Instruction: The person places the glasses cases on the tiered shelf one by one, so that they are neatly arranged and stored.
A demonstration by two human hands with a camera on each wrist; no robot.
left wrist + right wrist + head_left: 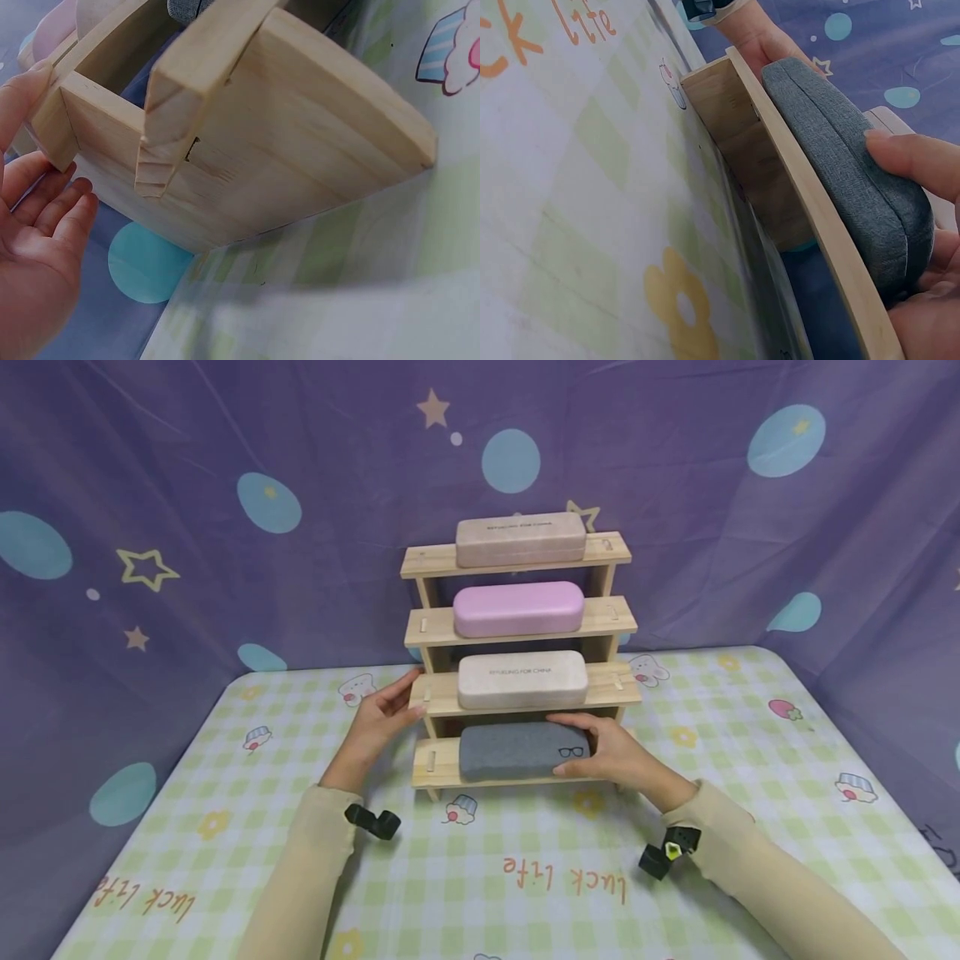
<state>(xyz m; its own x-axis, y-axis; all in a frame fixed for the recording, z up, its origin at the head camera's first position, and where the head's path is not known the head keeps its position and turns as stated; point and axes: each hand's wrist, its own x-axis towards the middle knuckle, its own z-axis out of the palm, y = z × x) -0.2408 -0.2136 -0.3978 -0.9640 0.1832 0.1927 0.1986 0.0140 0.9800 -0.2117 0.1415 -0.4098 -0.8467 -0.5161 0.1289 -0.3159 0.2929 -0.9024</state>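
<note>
A stepped wooden rack point(442, 692) stands on the table with one glasses case per step. On the lowest step lies a grey fabric glasses case point(517, 750) with a small glasses print. My right hand point(611, 753) grips its right end, thumb at the front and fingers behind, as the right wrist view also shows. My left hand point(381, 718) holds the left end of the step above, thumb on top and fingers beneath. Above the grey case are a cream case point(522, 685), a pink case point(518, 610) and a beige case point(521, 541) on the top step.
A checked tablecloth point(450, 885) with cupcakes, flowers and lettering covers the table. Close behind the rack hangs a purple curtain point(360, 435) with stars and blue ovals, and it continues along both sides.
</note>
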